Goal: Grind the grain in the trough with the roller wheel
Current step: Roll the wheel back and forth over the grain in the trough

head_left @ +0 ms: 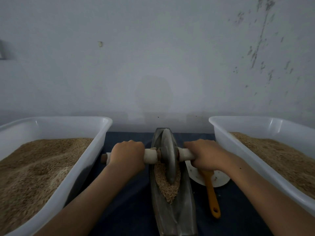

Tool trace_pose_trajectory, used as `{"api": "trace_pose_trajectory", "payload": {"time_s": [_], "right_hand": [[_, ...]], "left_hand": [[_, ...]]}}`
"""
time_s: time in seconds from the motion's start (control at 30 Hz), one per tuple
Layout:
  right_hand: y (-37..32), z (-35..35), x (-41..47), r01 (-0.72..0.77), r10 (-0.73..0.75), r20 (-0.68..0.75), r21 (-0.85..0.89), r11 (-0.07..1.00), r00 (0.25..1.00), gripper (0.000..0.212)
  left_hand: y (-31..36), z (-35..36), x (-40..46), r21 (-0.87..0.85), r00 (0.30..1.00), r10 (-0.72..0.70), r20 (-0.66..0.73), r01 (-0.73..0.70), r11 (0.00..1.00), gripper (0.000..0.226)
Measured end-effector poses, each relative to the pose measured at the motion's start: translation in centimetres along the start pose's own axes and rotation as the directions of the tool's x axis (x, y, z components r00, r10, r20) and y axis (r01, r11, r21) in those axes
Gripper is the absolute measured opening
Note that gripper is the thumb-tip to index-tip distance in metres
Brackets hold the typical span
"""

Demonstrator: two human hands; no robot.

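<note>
We wrap left hand [127, 155] at 9 o'clock and right hand [203, 155] at 3 o'clock round the axle handle [150, 156], probably keeping the roller wheel [167, 155] upright in the trough [185, 198] amid grain [167, 188].

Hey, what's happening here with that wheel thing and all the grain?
A person is grinding grain by hand. The left hand and right hand each grip one end of the wooden axle of a roller wheel, which stands upright in a narrow boat-shaped trough. Grain lies in the trough's near part, around the wheel. White tubs of grain sit on either side, and a yellow-handled brush rests on a white plate.
</note>
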State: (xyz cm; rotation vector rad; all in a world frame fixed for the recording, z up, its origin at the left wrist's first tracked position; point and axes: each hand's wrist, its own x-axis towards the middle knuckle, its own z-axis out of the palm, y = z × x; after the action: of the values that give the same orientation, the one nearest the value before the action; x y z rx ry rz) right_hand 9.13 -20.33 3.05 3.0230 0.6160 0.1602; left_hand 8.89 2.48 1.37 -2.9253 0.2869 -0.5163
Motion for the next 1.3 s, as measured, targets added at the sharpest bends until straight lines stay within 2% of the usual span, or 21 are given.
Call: {"api": "trace_pose_trajectory", "payload": {"time_s": [0.17, 0.37, 0.47, 0.57, 0.7, 0.8, 0.9, 1.13, 1.2, 1.3], "right_hand": [[-0.3, -0.2, -0.2, 0.006, -0.006, -0.004, -0.011, 1.000, 1.000, 0.015], [-0.4, 1.0, 0.0, -0.027, 0.022, -0.181, -0.022, 0.999, 0.983, 0.021], [-0.4, 1.4, 0.1, -0.028, 0.023, -0.247, -0.016, 0.999, 0.969, 0.022], [-0.2, 1.0, 0.0, -0.019, 0.014, -0.193, -0.029, 0.999, 0.981, 0.017], [-0.1, -0.1, -0.1, 0.008, -0.007, -0.028, 0.020, 1.000, 1.000, 0.019], [-0.2, -0.6, -0.3, 0.020, -0.022, 0.043, 0.032, 0.999, 0.999, 0.020], [-0.4, -0.6, -0.4, 0.021, -0.021, 0.017, 0.018, 1.000, 1.000, 0.017], [-0.5, 0.8, 0.0, -0.026, 0.018, -0.212, -0.037, 0.999, 0.977, 0.016], [-0.4, 1.0, 0.1, -0.028, 0.022, -0.214, -0.026, 0.999, 0.977, 0.016], [-0.2, 0.7, 0.1, -0.017, 0.010, -0.168, -0.037, 0.999, 0.986, 0.015]], "left_hand": [[-0.2, -0.2, 0.0, -0.016, 0.999, 0.006, 0.039, -0.005, 1.000, 0.024], [-0.1, 0.6, 0.2, -0.017, 0.988, 0.001, -0.157, -0.004, 1.000, 0.016], [0.0, 0.8, 0.2, -0.006, 0.982, 0.012, -0.191, -0.013, 1.000, 0.016], [0.0, 0.6, 0.0, -0.009, 0.989, 0.011, -0.144, -0.013, 1.000, 0.019], [-0.2, -0.3, -0.1, -0.029, 0.999, 0.050, 0.001, -0.050, 0.998, 0.026], [-0.5, -0.6, -0.2, -0.055, 0.994, 0.074, 0.077, -0.070, 0.996, 0.030], [-0.5, -0.5, -0.1, -0.062, 0.995, 0.060, 0.086, -0.055, 0.997, 0.028], [0.1, 0.3, -0.3, -0.017, 0.989, 0.011, -0.149, -0.014, 1.000, 0.020], [0.1, 0.3, -0.3, -0.022, 0.989, 0.013, -0.150, -0.016, 1.000, 0.020], [0.0, -0.1, -0.2, -0.038, 0.998, 0.016, -0.064, -0.018, 0.999, 0.021]]}}
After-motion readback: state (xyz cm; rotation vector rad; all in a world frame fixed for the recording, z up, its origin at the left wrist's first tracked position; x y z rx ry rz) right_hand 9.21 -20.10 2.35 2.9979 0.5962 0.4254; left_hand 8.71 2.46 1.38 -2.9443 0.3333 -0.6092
